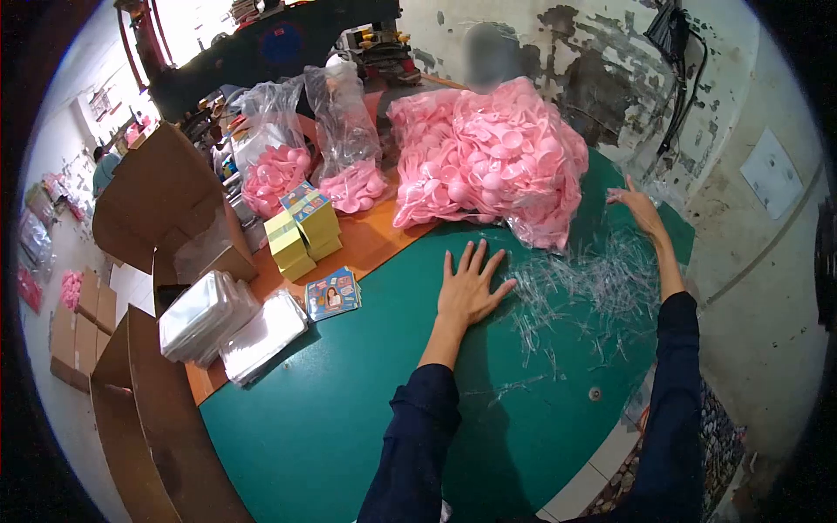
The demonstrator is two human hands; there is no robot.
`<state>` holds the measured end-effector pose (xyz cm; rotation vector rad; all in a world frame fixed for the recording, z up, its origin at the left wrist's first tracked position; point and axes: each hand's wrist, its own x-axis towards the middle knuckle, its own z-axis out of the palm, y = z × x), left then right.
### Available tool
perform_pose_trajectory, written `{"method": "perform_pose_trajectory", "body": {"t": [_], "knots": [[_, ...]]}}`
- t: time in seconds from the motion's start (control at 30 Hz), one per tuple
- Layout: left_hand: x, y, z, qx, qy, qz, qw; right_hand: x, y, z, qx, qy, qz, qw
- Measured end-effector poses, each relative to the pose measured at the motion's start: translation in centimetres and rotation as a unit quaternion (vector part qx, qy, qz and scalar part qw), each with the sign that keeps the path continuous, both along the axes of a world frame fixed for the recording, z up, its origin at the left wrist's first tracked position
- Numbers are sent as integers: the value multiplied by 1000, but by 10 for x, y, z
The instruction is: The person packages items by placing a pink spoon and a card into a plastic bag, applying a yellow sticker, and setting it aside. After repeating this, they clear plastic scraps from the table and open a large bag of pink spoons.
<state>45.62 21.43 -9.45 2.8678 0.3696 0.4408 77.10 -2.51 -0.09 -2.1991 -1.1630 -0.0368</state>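
My left hand (471,292) lies on the green tabletop (349,418) with its fingers spread, holding nothing. To its right is a loose heap of thin clear plastic strips (593,283), with a few strands strayed toward the front. My right hand (642,212) reaches past the heap near the table's right edge, fingers stretched out and nothing visible in them. Beyond both hands sits a large clear bag of pink plastic scoops (501,152). Nearest my left hand on its other side is a small stack of printed cards (332,294).
Stacks of clear plastic sleeves (264,338), yellow-sided card bundles (301,235) and smaller bags of pink scoops (351,185) occupy the left and back. Open cardboard boxes (161,205) border the left edge. A peeling wall (741,288) stands close on the right.
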Motion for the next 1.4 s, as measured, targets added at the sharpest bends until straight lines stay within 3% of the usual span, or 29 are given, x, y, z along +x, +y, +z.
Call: {"method": "perform_pose_trajectory", "body": {"t": [0.03,0.13,0.27,0.33,0.43,0.53,0.57,0.67,0.77,0.87,0.97,1.07,1.17,1.27,1.37,1.4], "knots": [[0,0,0,2,3,2,1000,-1,5,-3,56,97,17,994],[0,-1,-1,-2,1,3,1000,19,1,-14,64,-40,5,997],[-1,-2,-2,-7,2,3,1000,45,-1,-9,149,116,-5,982],[1,-2,-1,-10,2,3,1000,11,11,11,231,172,-38,957],[-1,-1,-1,-15,5,4,1000,5,30,-1,397,293,-36,869],[0,-2,0,-20,1,4,1000,33,33,-32,222,157,-125,954],[-1,-2,0,-19,0,3,1000,33,31,-38,174,50,-97,979],[0,-1,-1,-19,-5,5,1000,42,33,-54,65,-50,-150,985],[0,-1,-3,-21,-12,6,1000,53,35,-67,-48,-165,-229,958],[1,0,-3,-23,-12,4,1000,57,37,-69,19,-65,-185,980],[0,-1,-3,-17,-22,3,1000,64,36,-72,49,-123,-127,983],[0,0,-4,-15,-30,1,999,70,33,-71,57,-138,-133,980],[0,0,-4,-16,-32,2,999,7,47,-24,-86,-101,-228,965],[0,0,-4,-14,-30,3,999,2,50,-20,-49,-86,-244,965],[0,0,-2,-33,-15,-3,999,66,33,-51,128,-136,-121,975],[-1,0,-2,-33,-15,-3,999,71,34,-55,151,-123,-162,968]]}}
